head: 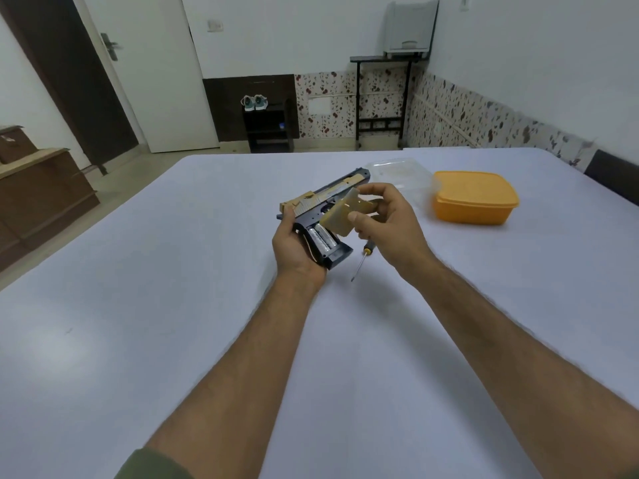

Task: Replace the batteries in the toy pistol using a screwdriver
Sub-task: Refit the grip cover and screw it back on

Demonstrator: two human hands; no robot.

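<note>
The left hand [294,247] grips a black-and-gold plastic toy pistol [323,205], two silver batteries [321,240] exposed; the right hand [383,216] pinches its tan grip cover [340,216]. Just below the right hand lies a thin screwdriver [359,264].

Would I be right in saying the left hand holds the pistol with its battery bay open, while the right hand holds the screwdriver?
Not quite. In the head view the right hand holds the tan grip cover; the screwdriver lies on the table. The left hand does hold the pistol, batteries exposed.
</note>
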